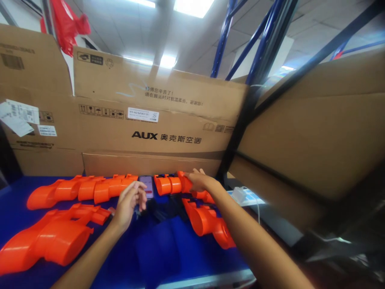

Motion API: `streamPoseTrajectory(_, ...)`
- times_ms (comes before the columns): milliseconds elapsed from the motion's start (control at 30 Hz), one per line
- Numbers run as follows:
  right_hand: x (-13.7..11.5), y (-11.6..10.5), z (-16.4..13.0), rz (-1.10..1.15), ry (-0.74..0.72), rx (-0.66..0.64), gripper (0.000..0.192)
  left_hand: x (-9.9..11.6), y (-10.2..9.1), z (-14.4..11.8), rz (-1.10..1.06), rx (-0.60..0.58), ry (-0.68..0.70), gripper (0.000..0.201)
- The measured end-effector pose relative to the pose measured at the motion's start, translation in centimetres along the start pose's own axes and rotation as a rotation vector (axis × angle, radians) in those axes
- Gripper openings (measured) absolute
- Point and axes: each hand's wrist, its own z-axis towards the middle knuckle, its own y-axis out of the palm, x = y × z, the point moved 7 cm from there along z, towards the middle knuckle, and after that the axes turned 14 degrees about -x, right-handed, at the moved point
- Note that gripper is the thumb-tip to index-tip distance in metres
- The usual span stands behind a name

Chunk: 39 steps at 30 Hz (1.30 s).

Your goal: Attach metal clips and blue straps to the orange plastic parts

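Several orange plastic parts, shaped like curved tube sections, lie on a blue table surface (pixel 120 257). My right hand (pixel 201 180) reaches to the back row, its fingers bent over an orange plastic part (pixel 185 182) at the row's right end. My left hand (pixel 130 204) hovers with loosely curled, separated fingers beside a phone (pixel 146 187); I see nothing held in it. Left of it lie a long row of orange parts (pixel 87 189) and a larger orange piece (pixel 54 237). More orange parts (pixel 207 222) lie below my right forearm.
A large cardboard sheet (pixel 168 120) with printing stands behind the table. To the right are a black upright post (pixel 237 132), another cardboard panel (pixel 315 132) and a white charger (pixel 239 194) with a cable. Dark blurred items (pixel 162 210) lie at the middle front.
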Motion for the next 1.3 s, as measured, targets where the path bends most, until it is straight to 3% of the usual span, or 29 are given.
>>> streamPoseTrajectory(100, 0.3, -2.0, -1.5, -0.019, 0.01, 0.071, 0.08, 0.0, -0.1, 0.0, 0.009, 0.008, -0.005, 0.033)
streamPoseTrajectory(200, -0.4, -4.9, -3.8, -0.042, -0.019, 0.193, 0.065, -0.1, -0.1, 0.1, 0.019, 0.016, -0.025, 0.031)
streamPoseTrajectory(300, -3.3, -7.8, -6.9, -0.047, -0.169, 0.375, 0.064, -0.4, -0.1, 0.4, 0.012, 0.026, -0.045, 0.032)
streamPoseTrajectory(400, -8.3, -9.0, -9.6, -0.002, -0.399, 0.47, 0.07, -0.7, -0.2, 0.8, -0.013, 0.051, -0.07, 0.038)
streamPoseTrajectory(533, -15.1, -8.1, -11.0, 0.017, -0.648, 0.453, 0.072, -1.1, -0.6, 0.9, -0.171, 0.114, -0.095, 0.042)
streamPoseTrajectory(633, -17.3, -7.5, -10.3, 0.05, -0.679, 0.453, 0.075, -0.9, -0.5, 1.0, -0.305, 0.098, -0.097, 0.038)
streamPoseTrajectory(733, -17.7, -7.0, -9.1, 0.122, -0.713, 0.429, 0.076, -0.5, -0.7, 1.1, -0.371, 0.111, -0.087, 0.041)
streamPoseTrajectory(900, -17.0, -6.9, -8.4, 0.314, -0.834, 0.488, 0.068, 0.1, -2.1, 1.0, -0.387, 0.27, -0.052, 0.037)
streamPoseTrajectory(967, -16.2, -6.8, -7.9, 0.436, -0.828, 0.572, 0.054, 0.5, -2.6, 0.8, -0.401, 0.307, -0.036, 0.033)
streamPoseTrajectory(1067, -14.7, -5.4, -5.9, 0.604, -0.703, 0.64, 0.023, 1.5, -3.3, 0.5, -0.428, 0.344, 0.009, 0.031)
streamPoseTrajectory(1167, -15.5, -2.3, -3.5, 0.57, -0.714, 0.407, 0.011, 2.4, -3.8, 0.1, -0.43, 0.383, 0.07, 0.03)
streamPoseTrajectory(1300, -16.3, 1.2, -2.5, 0.389, -0.675, 0.186, 0.018, 2.4, -3.8, -0.1, -0.428, 0.399, 0.082, 0.029)
